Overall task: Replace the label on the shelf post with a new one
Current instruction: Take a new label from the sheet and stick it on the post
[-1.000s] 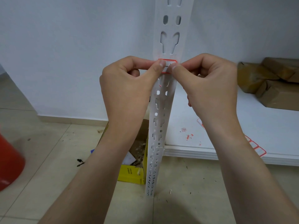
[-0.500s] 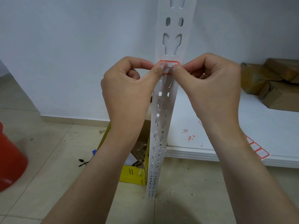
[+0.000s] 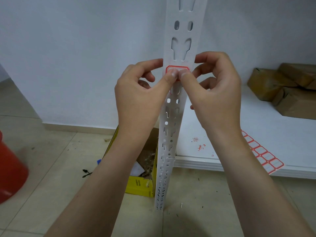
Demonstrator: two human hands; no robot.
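Note:
A white slotted shelf post stands upright in the middle of the view. A white label with a red border lies flat on its front face, just under a keyhole slot. My left hand and my right hand meet at the label. Both thumbs press side by side on its lower middle. Each index finger curls around the post's edge on its own side, so each hand pinches the label against the post. The thumbs hide the label's lower edge.
A sheet of spare red-bordered labels lies on the white shelf board, with red label scraps near the post. Brown wrapped packages sit at the back right. A yellow box and a red bucket stand on the floor.
Both thumbs have slid from the label's two ends toward its middle and now touch each other. The label sits flatter on the post.

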